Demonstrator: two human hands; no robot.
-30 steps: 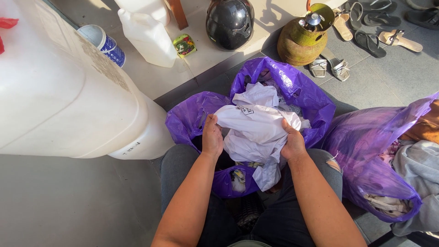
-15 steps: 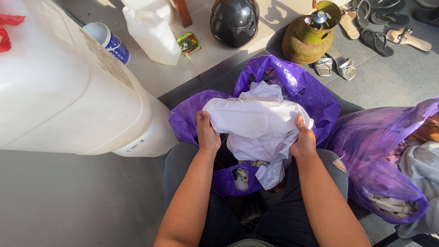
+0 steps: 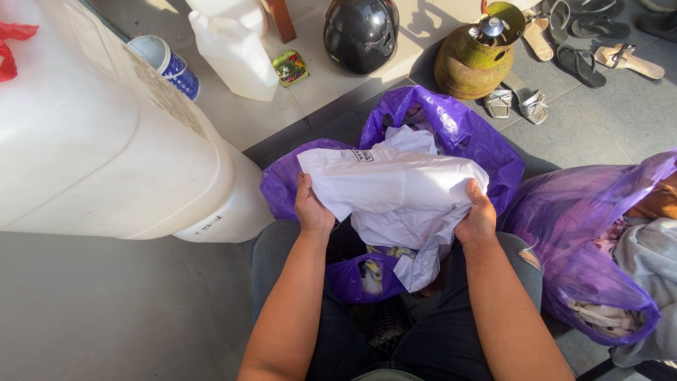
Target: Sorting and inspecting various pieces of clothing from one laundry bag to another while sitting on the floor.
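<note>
Your left hand [image 3: 312,209] and right hand [image 3: 478,217] each pinch an edge of the white shirt [image 3: 395,185] above the purple bag [image 3: 451,130], which looks mostly full.

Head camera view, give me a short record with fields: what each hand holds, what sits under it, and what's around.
left hand: grips the left edge of the white garment
right hand: grips the garment's right edge
garment: spread between both hands, over the open purple plastic bag of clothes
second purple bag: to the right, also stuffed with clothes
left side: large white tub
beyond: black helmet, green gas cylinder, white jerrycan, sandals
</note>
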